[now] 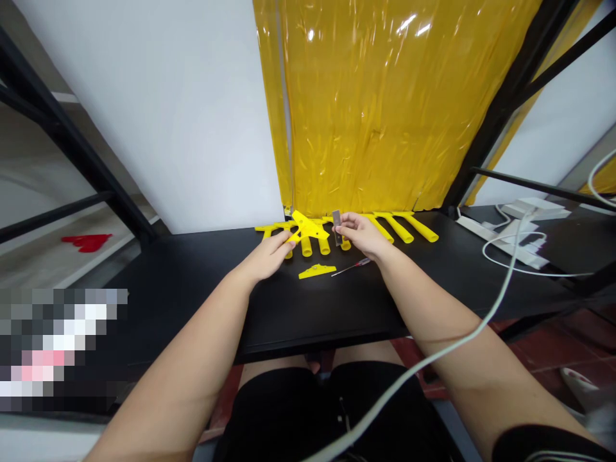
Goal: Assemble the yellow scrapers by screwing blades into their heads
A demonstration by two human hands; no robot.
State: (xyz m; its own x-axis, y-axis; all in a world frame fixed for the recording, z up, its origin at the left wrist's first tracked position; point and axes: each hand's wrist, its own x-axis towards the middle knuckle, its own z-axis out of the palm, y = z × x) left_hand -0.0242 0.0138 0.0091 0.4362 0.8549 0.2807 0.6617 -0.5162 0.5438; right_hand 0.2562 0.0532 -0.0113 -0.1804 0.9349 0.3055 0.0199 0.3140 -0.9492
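My left hand [267, 256] is closed round the handle of a yellow plastic scraper [312, 228], its wide head tilted up and pointing right. Between the fingertips of my right hand [364, 236] is a small flat grey metal plate [336, 220], held upright just right of the scraper's head. Below the hands, a loose yellow cover piece [316, 272] lies on the black table [312, 314]. Beside it rests a thin screwdriver [350, 267], its handle end under my right wrist. Behind both hands lies a row of several more yellow scraper handles [422, 230], partly hidden.
A yellow plastic curtain [375, 115] hangs behind the table, beside a white panel [192, 115]. White power strips [505, 240] and cables sit at the right. A pale cable [433, 355] crosses in front of my right forearm. A red item [87, 242] lies on the left shelf.
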